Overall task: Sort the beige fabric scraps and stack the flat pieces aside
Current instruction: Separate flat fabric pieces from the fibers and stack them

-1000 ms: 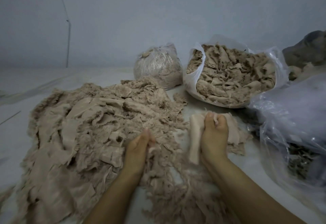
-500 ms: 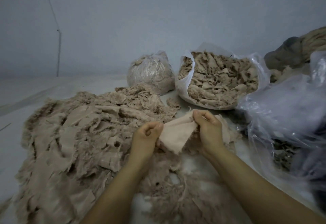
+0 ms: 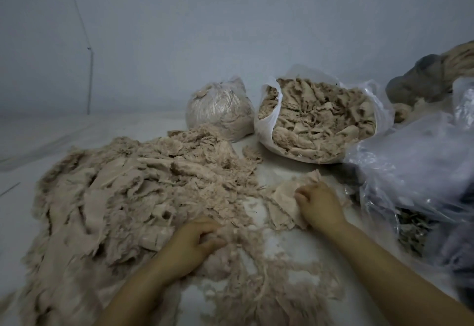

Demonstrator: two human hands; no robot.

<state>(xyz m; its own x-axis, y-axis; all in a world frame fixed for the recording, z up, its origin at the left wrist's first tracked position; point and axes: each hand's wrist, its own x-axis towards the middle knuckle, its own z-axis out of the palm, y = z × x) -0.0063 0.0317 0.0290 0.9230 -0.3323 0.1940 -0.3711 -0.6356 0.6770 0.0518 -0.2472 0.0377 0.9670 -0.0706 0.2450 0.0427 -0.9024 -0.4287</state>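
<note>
Nearest the camera: 2 bare forearms enter from the bottom edge. Frayed threads (image 3: 272, 282) lie thin on the white floor (image 3: 30, 141) between them, floor showing through in patches.

Left hand (image 3: 191, 245): palm down at the near right edge of the scrap pile (image 3: 133, 197), fingers curled narrow into loose scraps, thumb pinching against them. It has a small tuft in its grip; exact piece cannot be told.

Right hand (image 3: 319, 206): palm down, fingers bent and pressing on the flat stack (image 3: 284, 207), which lies on the floor just right of the pile and apart from it by a strip of bare floor. Fingertips are tucked under; whether they grip the top piece or only press it, cannot tell. Stack edges stick out left of and beyond the hand.

Pile: large, beige, ragged; fills the left and centre floor, mixed flat strips and shredded fluff.

Right edge: crumpled clear plastic (image 3: 415, 171) rises close beside the right hand and stack, crowding that side. Dark scraps show through it lower down; contents otherwise unclear.

Further: 1 open white bag (image 3: 269, 110) full of beige scraps, beyond the stack, touching the clear plastic on its right. 1 tied clear bag (image 3: 220, 110) of fine beige fibre just left of it, touching the pile's far edge.

Far right corner: a grey bundle (image 3: 420, 79), partly behind the plastic.

Back: plain pale wall (image 3: 179, 30), thin cable (image 3: 89, 74) running down it at left.
</note>
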